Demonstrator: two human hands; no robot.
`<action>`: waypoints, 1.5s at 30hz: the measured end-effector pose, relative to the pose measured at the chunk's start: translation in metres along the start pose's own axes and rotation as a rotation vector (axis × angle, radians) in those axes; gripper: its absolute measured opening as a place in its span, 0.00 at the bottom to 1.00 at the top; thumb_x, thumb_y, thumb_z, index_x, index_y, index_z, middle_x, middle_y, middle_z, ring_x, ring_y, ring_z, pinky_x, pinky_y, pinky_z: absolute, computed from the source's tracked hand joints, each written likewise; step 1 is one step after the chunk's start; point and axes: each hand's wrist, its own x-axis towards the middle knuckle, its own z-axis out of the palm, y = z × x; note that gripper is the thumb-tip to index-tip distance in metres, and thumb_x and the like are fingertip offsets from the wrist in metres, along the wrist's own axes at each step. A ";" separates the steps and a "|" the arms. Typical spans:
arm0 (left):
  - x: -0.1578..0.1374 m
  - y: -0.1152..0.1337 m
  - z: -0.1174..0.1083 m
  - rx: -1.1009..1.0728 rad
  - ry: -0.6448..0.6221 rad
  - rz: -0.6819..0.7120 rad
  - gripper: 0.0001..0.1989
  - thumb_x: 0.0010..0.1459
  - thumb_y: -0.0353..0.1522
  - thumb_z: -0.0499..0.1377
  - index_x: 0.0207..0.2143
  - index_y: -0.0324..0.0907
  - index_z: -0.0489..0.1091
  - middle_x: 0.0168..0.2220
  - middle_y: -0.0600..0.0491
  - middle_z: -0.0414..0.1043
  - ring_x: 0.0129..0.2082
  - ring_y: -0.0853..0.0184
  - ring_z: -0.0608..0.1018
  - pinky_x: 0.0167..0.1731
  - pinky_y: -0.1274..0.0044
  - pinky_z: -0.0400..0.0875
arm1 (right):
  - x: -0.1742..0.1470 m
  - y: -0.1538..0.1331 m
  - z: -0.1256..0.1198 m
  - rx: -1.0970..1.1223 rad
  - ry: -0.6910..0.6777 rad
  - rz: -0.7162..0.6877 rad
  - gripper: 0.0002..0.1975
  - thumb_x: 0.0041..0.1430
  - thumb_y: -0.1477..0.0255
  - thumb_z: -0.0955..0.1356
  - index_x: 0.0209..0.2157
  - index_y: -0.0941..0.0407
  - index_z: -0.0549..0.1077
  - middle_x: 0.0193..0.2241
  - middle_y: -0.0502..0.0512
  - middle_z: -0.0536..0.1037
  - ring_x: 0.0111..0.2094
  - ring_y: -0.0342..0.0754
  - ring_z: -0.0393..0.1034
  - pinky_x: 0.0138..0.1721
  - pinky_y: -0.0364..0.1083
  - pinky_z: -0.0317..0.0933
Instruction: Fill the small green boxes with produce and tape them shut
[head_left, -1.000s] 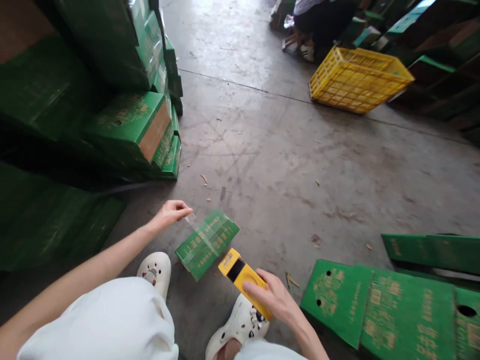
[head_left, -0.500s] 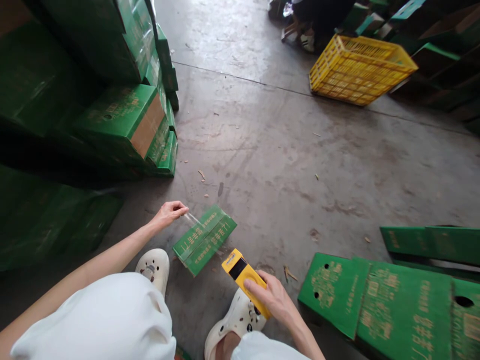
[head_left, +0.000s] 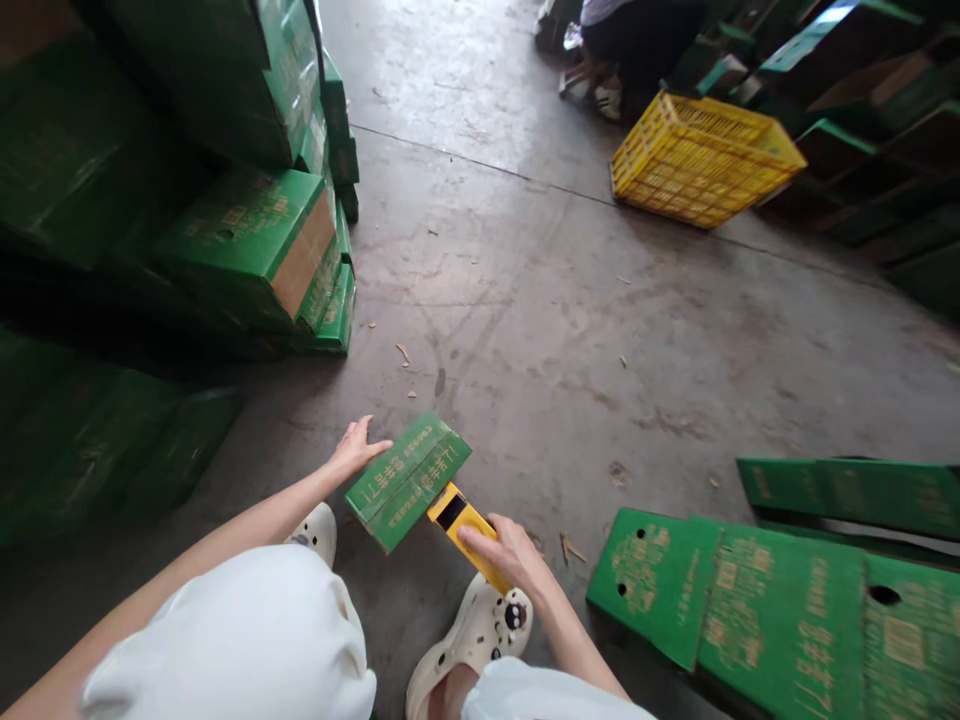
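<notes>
- Stacked green boxes (head_left: 259, 235) stand ahead and to the left of your left hand.
- Your left shoe (head_left: 321, 530) is just behind your left hand, partly hidden by your knee.
- Your left hand (head_left: 360, 450) has its thumb and fingers spread apart; whether the thumb touches the small green box beside it, you cannot tell.
- The small green box (head_left: 409, 480) lies between your two hands, gold lettering up, just right of your left hand.
- The yellow tool (head_left: 454, 518) points from your right hand to the near right edge of that box.
- Your right shoe (head_left: 480, 630) is just behind your right hand.
- Your right hand (head_left: 508, 550) is clamped around the yellow tool, thumb on top.
- A crouching person (head_left: 637, 45) is far ahead of your right hand.
- A yellow crate (head_left: 686, 178) sits well ahead and to the right of that hand.
- Printed green cartons (head_left: 784, 610) lie to the right of your right hand.
</notes>
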 end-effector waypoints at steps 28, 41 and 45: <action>-0.090 0.053 0.000 0.689 -0.141 0.295 0.59 0.50 0.39 0.69 0.76 0.56 0.38 0.78 0.42 0.23 0.75 0.32 0.38 0.59 0.40 0.55 | 0.013 -0.042 -0.006 -0.122 0.009 0.047 0.29 0.61 0.44 0.66 0.36 0.58 0.77 0.35 0.62 0.82 0.35 0.53 0.75 0.30 0.44 0.51; -0.077 0.072 -0.007 0.299 -0.221 0.116 0.55 0.48 0.38 0.71 0.74 0.65 0.48 0.77 0.44 0.40 0.70 0.37 0.59 0.58 0.44 0.63 | -0.012 -0.046 -0.061 -0.081 -0.044 -0.014 0.28 0.60 0.43 0.67 0.32 0.57 0.76 0.30 0.56 0.80 0.30 0.49 0.72 0.28 0.44 0.50; -0.075 0.065 0.003 0.183 -0.265 0.141 0.53 0.49 0.38 0.71 0.74 0.64 0.50 0.78 0.45 0.37 0.71 0.35 0.56 0.62 0.42 0.58 | -0.013 -0.048 -0.065 -0.095 -0.057 0.028 0.28 0.61 0.45 0.67 0.32 0.57 0.76 0.31 0.57 0.81 0.31 0.49 0.72 0.28 0.44 0.50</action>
